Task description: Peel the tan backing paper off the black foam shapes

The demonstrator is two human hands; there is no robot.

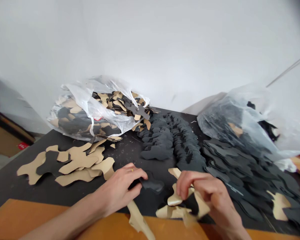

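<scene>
The left hand (122,186) is reaching over the dark worktop (130,154), its index fingertip touching the end of a dark piece (153,184). Its thumb is bending below and apart from that fingertip; whether it is gripping anything is impossible to tell. The right hand (210,188) is curling nearly closed, its bent fingers seemingly pinching a tan scrap (174,199). More tan scraps (165,212) are lying just beneath, and a tan strip (140,221) is reaching over the orange board (52,220) at the near edge.

Two overlapping rows (157,140) of dark pieces are running toward the far side, looking like the orderly part. To their right, a dark heap (255,176) is spreading more loosely, seemingly a portion not arranged. Only the one dark piece is lying by itself between the hands. Flat tan pieces (77,158) are lying at left, with a bag (87,100) of mixed tan and dark pieces standing beyond them.

Cloudy plastic is obscuring the contents of the right bag (240,120). Fingers are hiding part of the pinched scrap, blur is softening the scraps under the right hand, and overlap is making the pieces uncountable.
</scene>
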